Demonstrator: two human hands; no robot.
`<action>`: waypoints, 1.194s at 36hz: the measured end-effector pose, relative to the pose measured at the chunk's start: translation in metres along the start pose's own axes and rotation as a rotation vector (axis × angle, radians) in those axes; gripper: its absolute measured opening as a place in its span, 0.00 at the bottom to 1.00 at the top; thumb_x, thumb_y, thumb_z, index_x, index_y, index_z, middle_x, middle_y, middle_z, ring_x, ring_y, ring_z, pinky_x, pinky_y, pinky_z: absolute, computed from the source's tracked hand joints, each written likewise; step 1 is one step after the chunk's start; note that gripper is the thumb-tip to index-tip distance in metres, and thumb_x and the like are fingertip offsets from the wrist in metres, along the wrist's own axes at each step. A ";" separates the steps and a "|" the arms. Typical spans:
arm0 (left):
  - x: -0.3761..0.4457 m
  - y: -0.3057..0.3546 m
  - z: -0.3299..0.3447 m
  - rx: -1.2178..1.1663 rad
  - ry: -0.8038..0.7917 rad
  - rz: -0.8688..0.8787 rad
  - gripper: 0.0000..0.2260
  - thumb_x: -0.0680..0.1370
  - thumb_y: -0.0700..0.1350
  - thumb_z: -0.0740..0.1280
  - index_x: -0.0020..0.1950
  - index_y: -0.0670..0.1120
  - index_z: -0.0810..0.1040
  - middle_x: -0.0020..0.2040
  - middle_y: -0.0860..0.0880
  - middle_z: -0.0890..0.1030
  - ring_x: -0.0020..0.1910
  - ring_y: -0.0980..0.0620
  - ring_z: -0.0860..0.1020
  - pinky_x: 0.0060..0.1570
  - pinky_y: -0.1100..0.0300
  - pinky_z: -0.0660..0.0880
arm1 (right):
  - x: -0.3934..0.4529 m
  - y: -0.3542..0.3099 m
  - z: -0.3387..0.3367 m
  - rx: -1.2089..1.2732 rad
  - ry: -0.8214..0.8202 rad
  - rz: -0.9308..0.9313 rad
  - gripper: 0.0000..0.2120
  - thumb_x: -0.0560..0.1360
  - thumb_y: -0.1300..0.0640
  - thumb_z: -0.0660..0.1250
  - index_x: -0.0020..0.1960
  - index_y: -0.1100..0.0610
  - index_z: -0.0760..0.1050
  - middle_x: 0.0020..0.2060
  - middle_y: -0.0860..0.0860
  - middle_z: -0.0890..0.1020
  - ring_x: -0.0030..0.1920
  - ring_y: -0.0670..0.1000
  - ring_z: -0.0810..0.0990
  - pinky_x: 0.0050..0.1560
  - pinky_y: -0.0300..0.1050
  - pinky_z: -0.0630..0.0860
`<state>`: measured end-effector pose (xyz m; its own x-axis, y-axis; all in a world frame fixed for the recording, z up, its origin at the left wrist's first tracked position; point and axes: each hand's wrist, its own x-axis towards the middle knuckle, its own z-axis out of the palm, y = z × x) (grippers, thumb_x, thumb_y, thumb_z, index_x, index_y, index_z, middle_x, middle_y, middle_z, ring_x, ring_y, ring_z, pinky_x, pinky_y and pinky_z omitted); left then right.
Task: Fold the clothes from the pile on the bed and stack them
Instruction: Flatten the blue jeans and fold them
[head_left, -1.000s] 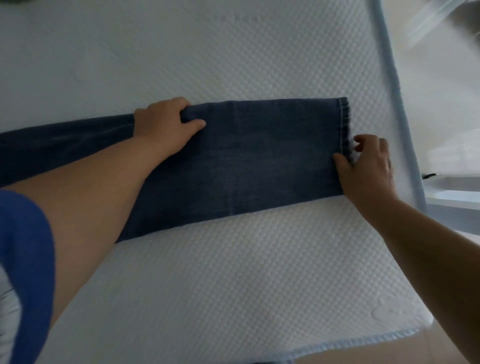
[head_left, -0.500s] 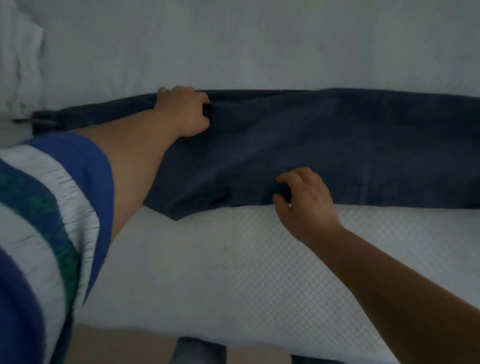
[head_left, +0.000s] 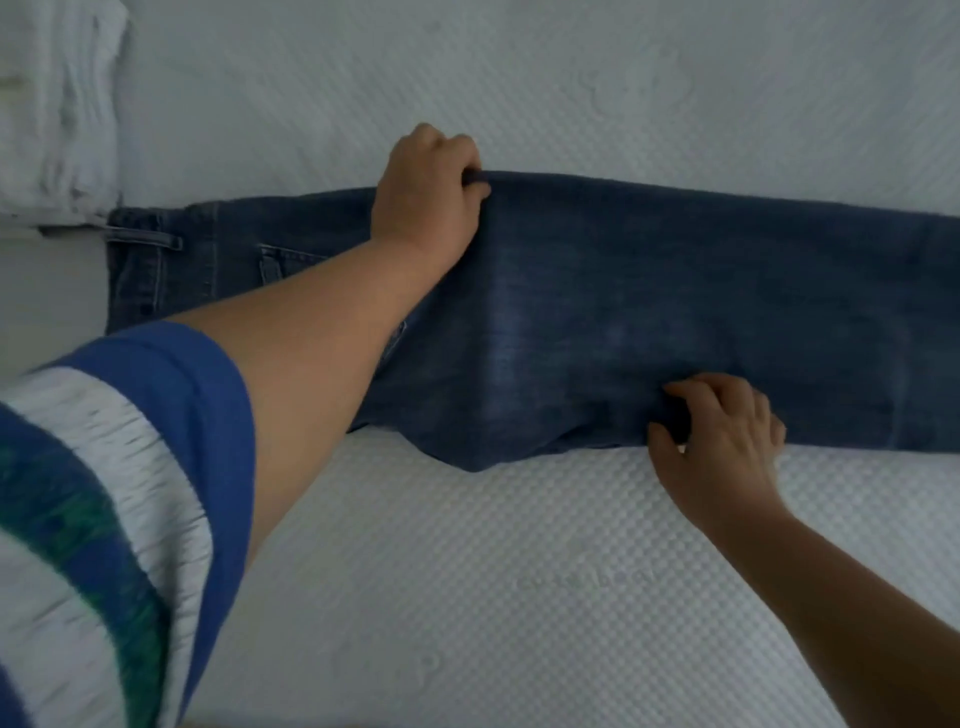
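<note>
The jeans (head_left: 649, 312) lie flat across the bed (head_left: 467, 571). The left hand (head_left: 426, 192) grips their far edge, the right hand (head_left: 722, 441) pinches the near edge. They look thick, heavy and floppy

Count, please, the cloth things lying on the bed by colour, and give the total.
Dark blue: 1, the jeans, with the left hand gripping the far edge and the right hand pinching the near edge.
White: 1, the folded white cloth at the far left.
Total: 2, on the white mattress.
</note>
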<state>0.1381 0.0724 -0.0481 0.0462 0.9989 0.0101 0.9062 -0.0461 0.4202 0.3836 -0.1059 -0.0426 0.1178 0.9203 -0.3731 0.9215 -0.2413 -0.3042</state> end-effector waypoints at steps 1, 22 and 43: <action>-0.002 -0.001 0.003 -0.032 -0.015 -0.012 0.10 0.77 0.44 0.64 0.58 0.43 0.75 0.59 0.44 0.72 0.59 0.48 0.69 0.51 0.63 0.63 | 0.000 -0.002 0.001 0.006 0.009 0.013 0.19 0.72 0.57 0.68 0.61 0.58 0.74 0.61 0.55 0.71 0.64 0.56 0.64 0.66 0.52 0.55; -0.156 -0.089 -0.022 0.098 -0.366 -0.097 0.41 0.69 0.67 0.63 0.76 0.57 0.48 0.78 0.50 0.45 0.76 0.46 0.44 0.69 0.36 0.42 | -0.045 -0.106 0.038 1.153 -0.121 0.517 0.02 0.73 0.57 0.69 0.44 0.51 0.77 0.33 0.44 0.81 0.34 0.44 0.78 0.38 0.37 0.75; -0.142 -0.111 -0.021 0.182 -0.396 -0.084 0.38 0.74 0.70 0.50 0.76 0.55 0.39 0.78 0.50 0.42 0.76 0.49 0.41 0.66 0.35 0.34 | -0.059 -0.122 0.070 0.025 -0.034 -0.175 0.22 0.68 0.41 0.70 0.56 0.52 0.77 0.53 0.52 0.75 0.58 0.56 0.68 0.62 0.51 0.57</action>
<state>0.0224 -0.0640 -0.0769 0.0943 0.9200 -0.3803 0.9714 -0.0013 0.2376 0.2385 -0.1524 -0.0453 -0.0567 0.9379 -0.3422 0.9174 -0.0862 -0.3884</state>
